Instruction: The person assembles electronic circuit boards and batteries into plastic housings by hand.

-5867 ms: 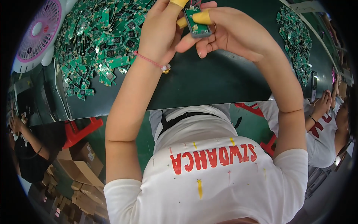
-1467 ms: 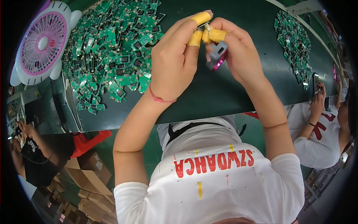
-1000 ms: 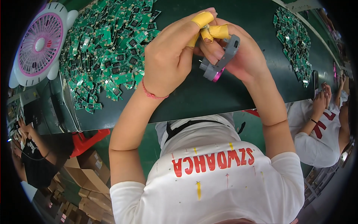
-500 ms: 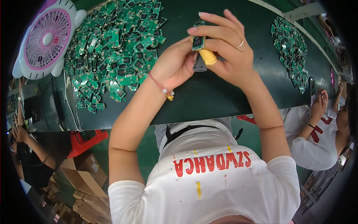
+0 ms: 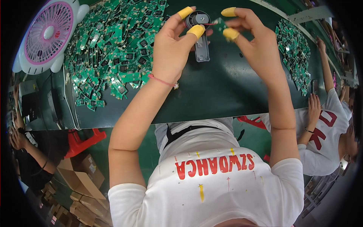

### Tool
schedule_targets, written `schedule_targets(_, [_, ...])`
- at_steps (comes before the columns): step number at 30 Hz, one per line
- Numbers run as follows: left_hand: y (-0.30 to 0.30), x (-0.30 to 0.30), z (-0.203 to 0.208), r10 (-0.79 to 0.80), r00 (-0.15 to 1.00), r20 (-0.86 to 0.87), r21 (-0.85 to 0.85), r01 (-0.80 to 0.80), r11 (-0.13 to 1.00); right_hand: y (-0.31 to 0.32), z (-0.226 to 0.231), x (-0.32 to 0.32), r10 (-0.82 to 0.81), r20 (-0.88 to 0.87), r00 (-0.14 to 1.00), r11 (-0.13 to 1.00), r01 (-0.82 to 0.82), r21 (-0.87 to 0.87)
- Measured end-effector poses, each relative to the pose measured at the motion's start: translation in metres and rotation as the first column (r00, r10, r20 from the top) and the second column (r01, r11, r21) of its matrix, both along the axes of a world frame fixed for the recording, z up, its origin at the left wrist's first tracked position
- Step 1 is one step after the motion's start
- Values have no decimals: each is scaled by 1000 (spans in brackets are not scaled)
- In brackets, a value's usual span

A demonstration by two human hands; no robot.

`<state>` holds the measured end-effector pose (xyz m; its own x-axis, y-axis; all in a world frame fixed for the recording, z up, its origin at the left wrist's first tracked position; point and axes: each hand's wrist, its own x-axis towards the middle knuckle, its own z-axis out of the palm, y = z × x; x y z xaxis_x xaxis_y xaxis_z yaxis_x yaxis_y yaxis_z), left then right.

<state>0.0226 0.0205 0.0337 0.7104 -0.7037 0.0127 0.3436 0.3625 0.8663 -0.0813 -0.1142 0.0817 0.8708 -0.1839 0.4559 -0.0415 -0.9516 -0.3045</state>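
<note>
Now that the green circuit board (image 5: pixel 219 25) has shifted right, seemingly unseated, the left hand (image 5: pixel 174 43) clamps the grey plastic housing (image 5: pixel 202 55), upper centre; right hand's (image 5: pixel 258 47) grip unclear.

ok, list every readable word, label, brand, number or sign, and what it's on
I don't transcribe printed text, but placement:
Wearer's white shirt: large red capitals, upside down.
Co-worker's white shirt, right: red letters.
Cardboard box: pale label, too small to read.
Circuit boards: any markings too small to read.
Grey housing in left hand: none readable.
</note>
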Motion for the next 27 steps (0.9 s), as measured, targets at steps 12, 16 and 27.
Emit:
schedule_targets(12, [4,-4,6,9,988,-152,-4,-10,1000,22,-36,8,83,130,988,604,-154,782])
schedule_targets(16, [5,-3,7,13,986,-167,-14,-15,1000,20,-41,9,78,134,988,730,-148,667])
schedule_targets(27, [1,-2,8,-69,979,-190,-212,28,977,19,-59,16,-53,68,996,637,-19,771])
